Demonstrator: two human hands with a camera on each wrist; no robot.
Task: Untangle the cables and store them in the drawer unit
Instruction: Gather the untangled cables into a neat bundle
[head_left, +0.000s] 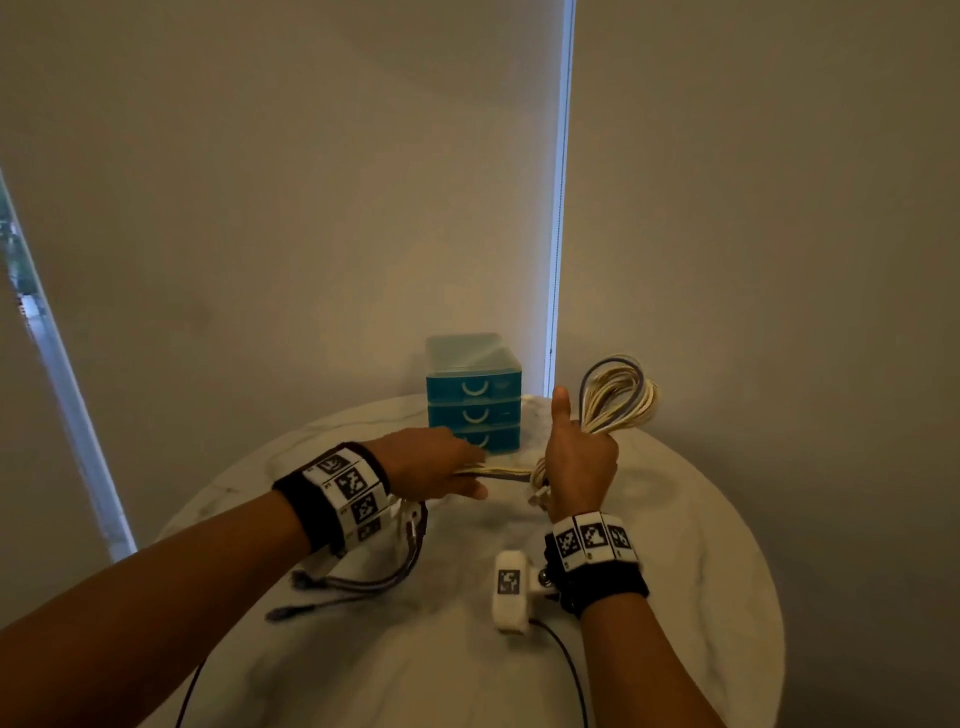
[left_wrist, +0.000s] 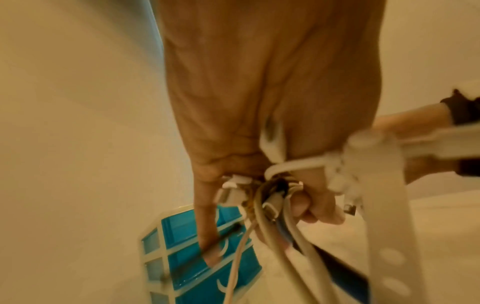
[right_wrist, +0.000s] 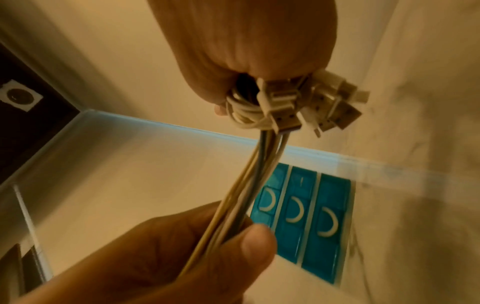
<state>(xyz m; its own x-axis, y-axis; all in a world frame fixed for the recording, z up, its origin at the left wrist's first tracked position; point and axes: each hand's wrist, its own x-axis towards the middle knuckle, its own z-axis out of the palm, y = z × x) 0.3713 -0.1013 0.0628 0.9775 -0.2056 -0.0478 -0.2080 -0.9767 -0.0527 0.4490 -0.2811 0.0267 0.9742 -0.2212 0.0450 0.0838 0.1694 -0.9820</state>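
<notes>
- The right hand (head_left: 579, 462) grips the looped cable bundle (head_left: 618, 397), thumb up, above the round table (head_left: 701, 571)
- The left hand (head_left: 431, 467) pinches the bundle's straight strands
- The blue drawer unit (head_left: 474, 395) stands behind, drawers closed

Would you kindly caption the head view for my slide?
Both hands, left hand and right hand, hold a cable bundle before the closed drawer unit.

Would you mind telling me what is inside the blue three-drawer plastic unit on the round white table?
All three drawers of the blue three-drawer plastic unit are closed, and their tinted fronts hide any contents. The cream and grey cable bundle is outside it, held by the right hand and left hand.
</notes>
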